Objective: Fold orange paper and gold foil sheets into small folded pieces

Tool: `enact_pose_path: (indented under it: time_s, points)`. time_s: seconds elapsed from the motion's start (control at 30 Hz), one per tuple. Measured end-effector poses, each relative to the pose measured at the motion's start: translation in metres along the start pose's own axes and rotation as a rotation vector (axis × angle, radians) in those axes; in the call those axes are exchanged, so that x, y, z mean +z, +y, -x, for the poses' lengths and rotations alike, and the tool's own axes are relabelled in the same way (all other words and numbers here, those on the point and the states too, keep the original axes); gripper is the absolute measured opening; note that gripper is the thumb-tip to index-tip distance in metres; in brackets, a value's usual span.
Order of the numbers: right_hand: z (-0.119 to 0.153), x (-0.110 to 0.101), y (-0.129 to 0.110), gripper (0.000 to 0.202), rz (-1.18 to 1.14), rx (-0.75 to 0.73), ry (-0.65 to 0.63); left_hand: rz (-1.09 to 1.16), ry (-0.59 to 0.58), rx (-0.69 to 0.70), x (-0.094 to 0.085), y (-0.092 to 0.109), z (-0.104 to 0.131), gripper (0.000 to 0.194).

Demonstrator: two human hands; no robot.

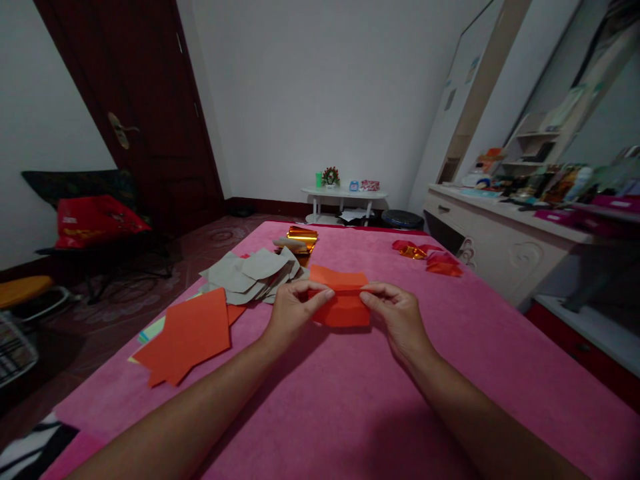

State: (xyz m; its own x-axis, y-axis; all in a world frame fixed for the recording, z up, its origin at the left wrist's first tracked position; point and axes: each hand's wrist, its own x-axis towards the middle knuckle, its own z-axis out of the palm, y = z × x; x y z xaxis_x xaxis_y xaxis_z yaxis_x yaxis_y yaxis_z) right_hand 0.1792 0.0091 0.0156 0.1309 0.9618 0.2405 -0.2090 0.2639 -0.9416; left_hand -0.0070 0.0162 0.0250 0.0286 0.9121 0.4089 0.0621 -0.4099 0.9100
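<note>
Paper (345, 317), small and orange, hangs between the two hands just above the pink cloth (320, 407), with a raised fold running straight across it from one grip to the other. To form that fold well, both ends want to be level, so the line runs parallel to the near and far edges and does not slant. A light, even outward pull should flatten the span between the grips; too much would tear or wrinkle so thin a piece. The crease is best pressed from each end towards the middle, with the thumbs working at the same pace, since the middle has no support beneath it. The near flap droops a little and looks wavy, so it should be smoothed before the fold is set hard.

Each grip is a narrow pinch with no wide gap. The left hand (290, 310) closes thumb and forefinger on the left end of the fold; the right hand (400, 313) does likewise at the right end. How hard they squeeze, I cannot tell.

Left of the grips and nearer the body lies the orange stack (200, 330); beyond the left hand, the grey stack (233, 277), with the gold roll (303, 237) farther off. Red pieces (443, 264) lie beyond the right hand, farther to the right.
</note>
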Motion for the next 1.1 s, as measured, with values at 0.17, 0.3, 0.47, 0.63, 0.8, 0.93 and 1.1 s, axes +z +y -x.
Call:
enact_pose_path:
  time_s: [0.17, 0.3, 0.47, 0.63, 0.8, 0.93, 1.1]
  points:
    - [0.001, 0.001, -0.001, 0.019, -0.069, 0.01, 0.037, 0.031, 0.012, -0.023, 0.001, 0.003, 0.002, 0.018]
    - [0.001, 0.0, -0.001, 0.021, -0.055, 0.01, 0.03, 0.036, 0.035, -0.007, 0.002, 0.004, 0.002, 0.018]
    - [0.001, 0.001, 0.0, 0.032, -0.088, 0.032, 0.042, 0.105, 0.076, -0.043, 0.002, 0.004, 0.001, 0.019]
    - [0.0, 0.001, -0.003, 0.048, -0.141, 0.051, 0.024, 0.288, 0.056, -0.129, 0.002, -0.002, -0.001, 0.041]
    - [-0.003, -0.002, -0.004, 0.041, -0.044, -0.014, 0.006, 0.304, -0.01, -0.103, -0.001, -0.005, -0.004, 0.06]
    - [-0.005, -0.006, -0.006, 0.01, 0.156, -0.226, -0.042, 0.101, -0.022, 0.041, -0.004, -0.006, -0.006, 0.026]
    - [-0.001, -0.004, -0.012, 0.02, 0.344, -0.442, -0.031, -0.201, 0.02, 0.419, -0.012, -0.003, -0.003, 0.027]
